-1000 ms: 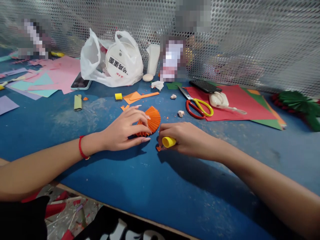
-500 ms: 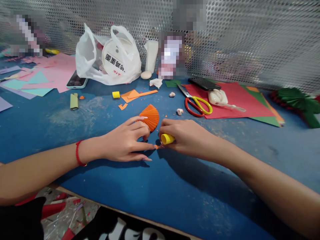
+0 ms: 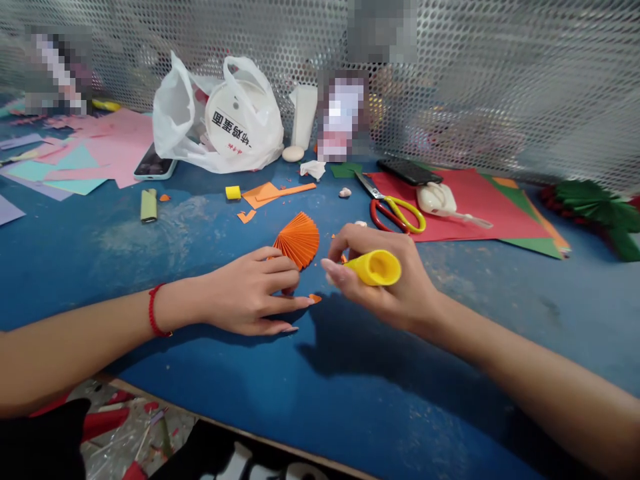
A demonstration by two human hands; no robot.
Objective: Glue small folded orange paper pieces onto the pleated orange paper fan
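My right hand (image 3: 385, 267) is closed round a yellow glue stick (image 3: 377, 268), held above the table with its hollow end towards me. My left hand (image 3: 255, 287) lies on the table with its fingers apart. One fingertip touches a small orange paper piece (image 3: 315, 299). Just beyond the left fingers lies a pleated orange paper fan (image 3: 301, 240), its lower part covered by them. A yellow cap (image 3: 233, 193) lies farther back, beside orange paper scraps (image 3: 270, 193).
Red-and-yellow-handled scissors (image 3: 395, 212) rest by red paper (image 3: 480, 213), with a white case (image 3: 436, 198) on the sheets. A white plastic bag (image 3: 175, 127) with a round tub stands at the back. A green lighter (image 3: 149, 205) and a phone (image 3: 155, 167) are at the left.
My right hand has lifted the glue stick off the small orange piece and moved right, tilting its hollow end towards me. My left hand has shifted slightly, showing more of the fan.
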